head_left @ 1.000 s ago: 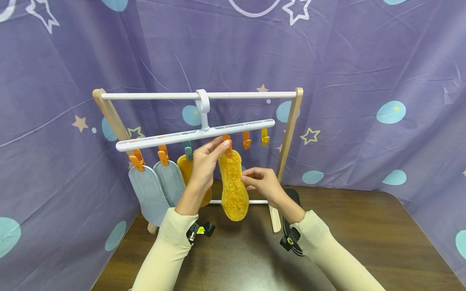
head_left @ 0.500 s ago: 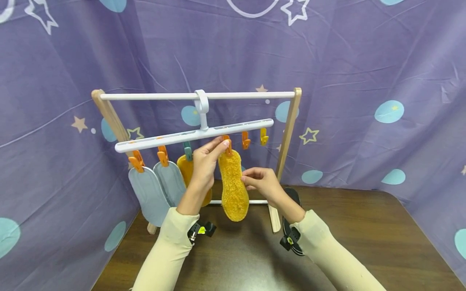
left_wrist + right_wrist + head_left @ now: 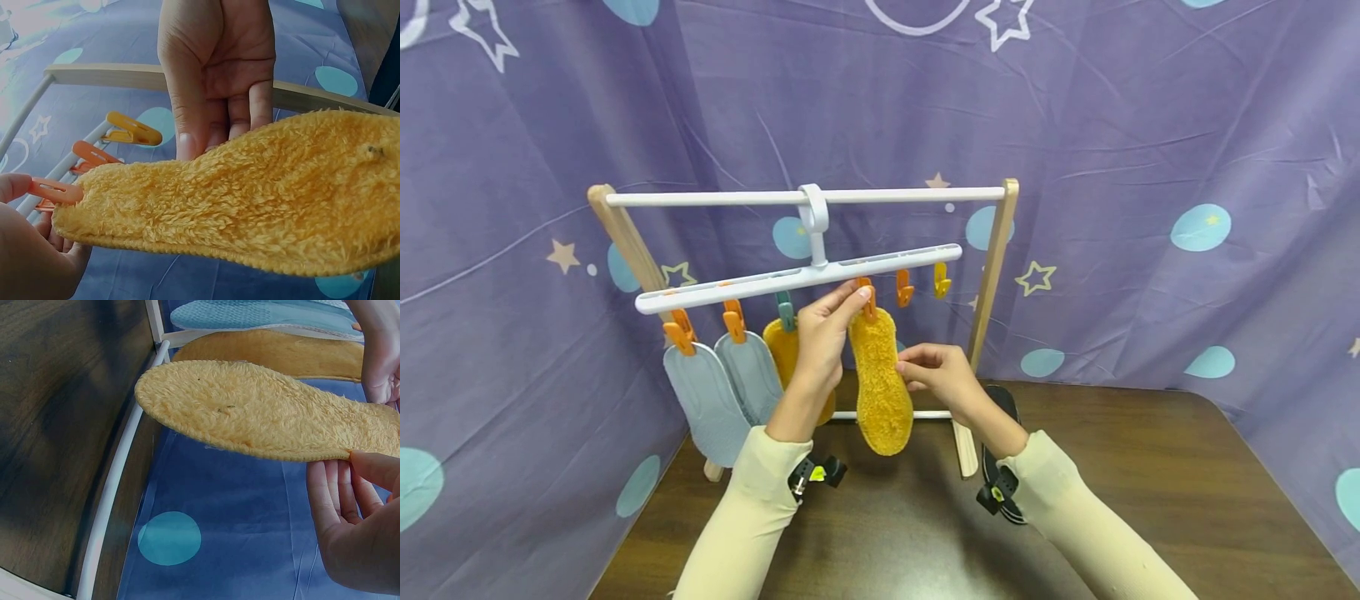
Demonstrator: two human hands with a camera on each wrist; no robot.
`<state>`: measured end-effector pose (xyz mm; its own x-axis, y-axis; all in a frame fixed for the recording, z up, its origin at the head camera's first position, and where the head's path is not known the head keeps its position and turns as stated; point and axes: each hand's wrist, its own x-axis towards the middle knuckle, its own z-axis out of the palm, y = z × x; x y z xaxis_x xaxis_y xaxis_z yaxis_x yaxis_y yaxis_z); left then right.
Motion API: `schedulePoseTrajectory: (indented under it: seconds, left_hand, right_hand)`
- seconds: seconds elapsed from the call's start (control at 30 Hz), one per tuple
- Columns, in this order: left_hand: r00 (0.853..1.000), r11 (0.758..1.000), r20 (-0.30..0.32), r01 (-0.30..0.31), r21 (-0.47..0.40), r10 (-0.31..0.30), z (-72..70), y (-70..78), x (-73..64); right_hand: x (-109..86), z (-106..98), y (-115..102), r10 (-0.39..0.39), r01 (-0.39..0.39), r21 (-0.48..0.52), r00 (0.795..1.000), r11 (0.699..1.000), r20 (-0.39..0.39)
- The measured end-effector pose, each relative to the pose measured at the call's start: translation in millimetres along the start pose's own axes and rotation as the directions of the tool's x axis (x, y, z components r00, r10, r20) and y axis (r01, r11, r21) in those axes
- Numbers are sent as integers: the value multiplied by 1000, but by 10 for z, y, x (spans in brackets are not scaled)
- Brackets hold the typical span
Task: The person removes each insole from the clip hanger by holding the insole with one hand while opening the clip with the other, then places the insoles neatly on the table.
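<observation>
A fuzzy yellow insole (image 3: 882,387) hangs upright below an orange clip (image 3: 868,302) on the white hanger (image 3: 722,289). My left hand (image 3: 822,337) pinches that clip between thumb and fingers; in the left wrist view the clip's jaws are over the insole's narrow end. My right hand (image 3: 942,372) pinches the insole's right edge near its middle, thumb in front, as the right wrist view also shows. Behind my left forearm hangs another yellow insole (image 3: 781,346) from a green clip (image 3: 786,310), partly hidden.
Two pale blue insoles (image 3: 706,404) hang from orange clips at the left. An orange clip (image 3: 904,288) and a yellow clip (image 3: 942,281) hang at the right. The hanger tilts on the rack's white rod (image 3: 910,196). A dark insole-like object (image 3: 1002,404) lies behind my right wrist.
Both hands keep their hold on the clip and the yellow insole. Only a very slight shift of the whole view shows.
</observation>
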<state>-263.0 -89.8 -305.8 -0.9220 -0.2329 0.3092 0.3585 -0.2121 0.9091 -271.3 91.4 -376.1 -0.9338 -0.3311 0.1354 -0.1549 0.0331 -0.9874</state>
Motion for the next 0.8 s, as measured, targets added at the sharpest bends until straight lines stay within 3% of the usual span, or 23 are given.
schedulePoseTrajectory:
  seconds: [0.8]
  left_hand:
    - [1000, 999, -10, 16, -38, -16, 30, 21, -16]
  right_hand:
    - [-21, 6, -16, 18, -18, 19, 1000, 1000, 0]
